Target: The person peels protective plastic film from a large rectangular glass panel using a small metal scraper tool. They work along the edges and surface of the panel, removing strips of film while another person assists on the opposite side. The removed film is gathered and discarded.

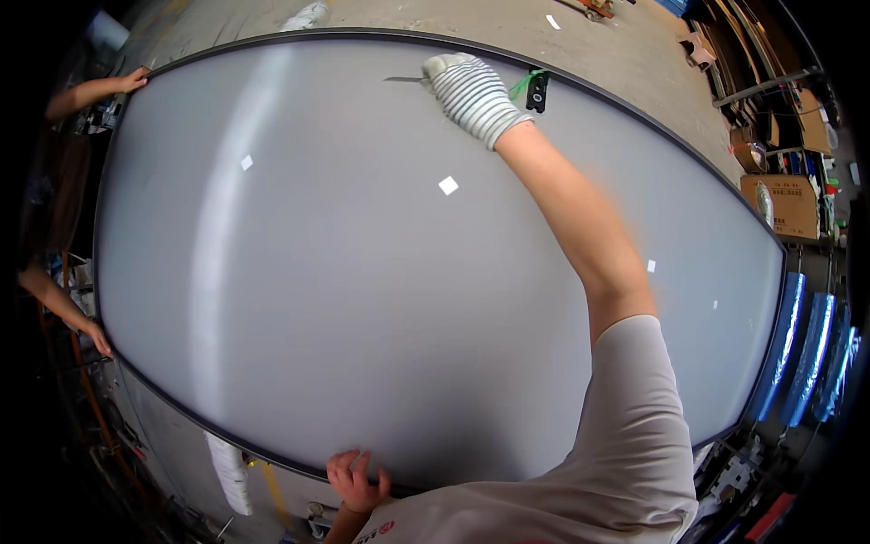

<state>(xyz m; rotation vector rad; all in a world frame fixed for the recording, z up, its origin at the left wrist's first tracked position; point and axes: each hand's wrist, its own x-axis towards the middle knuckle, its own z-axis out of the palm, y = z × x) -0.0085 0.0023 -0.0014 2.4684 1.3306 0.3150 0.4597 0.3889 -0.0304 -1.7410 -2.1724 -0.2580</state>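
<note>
A large grey panel [362,272] with a dark rim lies across the view. Near its far edge my right hand [467,88], in a striped work glove, is closed with a thin pointed blade [404,79] sticking out to the left, low over the surface. The glove hides the handle. Just right of that hand are a black rectangular fitting [537,91] and a green strip [524,83]. At the near edge, my bare left hand [359,482] grips the rim with bent fingers on top. White square stickers [449,186] dot the panel.
At the left, another person's hands [134,80] hold the panel's edge. White wrapped supports [229,476] show beneath it. To the right are blue film-wrapped rolls [781,349], a cardboard box [787,205] and cluttered shelving [770,95]. Concrete floor [507,23] lies beyond.
</note>
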